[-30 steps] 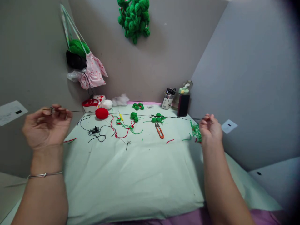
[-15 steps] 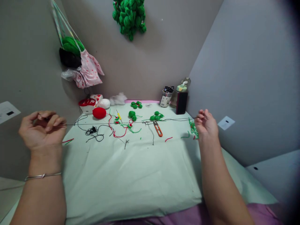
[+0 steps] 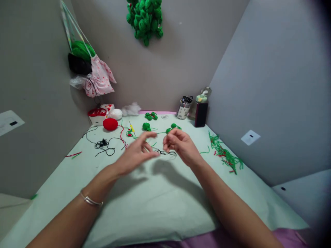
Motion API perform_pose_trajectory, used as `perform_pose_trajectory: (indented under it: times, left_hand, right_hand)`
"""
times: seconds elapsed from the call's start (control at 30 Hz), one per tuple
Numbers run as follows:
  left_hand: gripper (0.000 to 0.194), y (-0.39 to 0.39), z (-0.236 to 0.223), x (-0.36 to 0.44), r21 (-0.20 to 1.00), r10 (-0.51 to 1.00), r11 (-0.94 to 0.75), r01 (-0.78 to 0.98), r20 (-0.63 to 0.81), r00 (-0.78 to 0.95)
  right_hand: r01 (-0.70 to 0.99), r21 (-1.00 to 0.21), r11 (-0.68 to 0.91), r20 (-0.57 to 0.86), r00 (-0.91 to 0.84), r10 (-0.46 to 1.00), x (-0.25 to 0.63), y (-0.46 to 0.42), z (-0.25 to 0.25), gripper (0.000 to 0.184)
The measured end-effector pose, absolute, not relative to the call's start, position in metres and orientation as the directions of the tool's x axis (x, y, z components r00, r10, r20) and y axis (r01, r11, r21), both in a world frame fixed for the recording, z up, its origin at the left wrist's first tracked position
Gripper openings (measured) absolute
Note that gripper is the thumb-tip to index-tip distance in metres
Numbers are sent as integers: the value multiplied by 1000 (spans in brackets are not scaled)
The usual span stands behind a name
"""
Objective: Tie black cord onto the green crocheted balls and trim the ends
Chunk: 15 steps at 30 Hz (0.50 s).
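Observation:
My left hand (image 3: 137, 153) hovers over the middle of the table, thumb and fingers apart, holding nothing visible. Facing it, my right hand (image 3: 182, 144) is closed in a pinch, its fingertips at a dark length of yarn (image 3: 164, 152). The yarn is bunched in loose loops between the two hands, and its ends are hard to follow. Green knitted balls (image 3: 173, 126) lie just behind my right hand, partly covered by it. Left of them sit another green piece (image 3: 146, 126) and a yellow-handled hook (image 3: 132, 128).
A black yarn tangle (image 3: 103, 143) and a red yarn ball (image 3: 110, 124) lie to the left. Green and red scraps (image 3: 224, 155) are strewn along the right edge. A pen cup (image 3: 183, 108) and a dark phone-like slab (image 3: 201, 115) stand at the back.
Both hands have come inward from wide apart, where a dark strand was stretched between them. The strand is now slack, and my left hand has opened. The orange snips are now covered.

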<state>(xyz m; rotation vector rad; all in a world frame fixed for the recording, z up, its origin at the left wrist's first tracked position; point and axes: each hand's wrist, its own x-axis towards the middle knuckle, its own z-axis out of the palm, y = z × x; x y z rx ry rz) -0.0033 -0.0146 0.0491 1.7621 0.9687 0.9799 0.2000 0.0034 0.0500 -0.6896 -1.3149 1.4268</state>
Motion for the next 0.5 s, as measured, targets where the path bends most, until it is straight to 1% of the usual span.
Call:
perform_pose_trajectory:
  times: [0.03, 0.07, 0.1, 0.13, 0.17, 0.23, 0.3, 0.37, 0.43, 0.5]
  left_hand:
    - [33, -19, 49, 8, 959, 834, -243, 144, 131, 536]
    - [25, -21, 49, 14, 974, 776, -182, 136, 58, 628]
    - [24, -22, 48, 15, 974, 745, -160, 163, 11, 667]
    - [28, -20, 48, 12, 964, 748, -176, 200, -1, 664]
    - [32, -18, 49, 4, 947, 772, -216, 236, 18, 635]
    - [35, -11, 53, -18, 908, 799, -277, 313, 37, 601]
    - [37, -5, 60, -43, 882, 771, -290, 370, -14, 637]
    - [36, -4, 69, -63, 880, 763, -258, 400, -68, 642]
    - [33, -6, 75, -73, 877, 774, -222, 426, -107, 624]
    - [30, -9, 78, -79, 862, 802, -206, 463, -123, 585]
  right_hand:
    - [-303, -947, 104, 215, -360, 908, 193, -3, 53, 30]
    - [-316, -944, 93, 216, -383, 898, 191, -7, 58, 30]
    - [-333, -938, 97, 225, -372, 901, 194, -10, 65, 30]
    - [-356, -927, 117, 242, -329, 913, 202, -11, 73, 30]
    - [-382, -912, 151, 264, -261, 929, 213, -10, 81, 30]
    - [-430, -873, 231, 301, -101, 948, 242, -5, 98, 31]
    - [-469, -834, 290, 317, 23, 948, 270, 2, 112, 31]
    - [-467, -827, 314, 306, 96, 947, 288, 8, 120, 26]
    - [-454, -836, 309, 282, 127, 951, 296, 13, 123, 22]
    - [-470, -826, 313, 267, 163, 950, 300, 16, 126, 23]
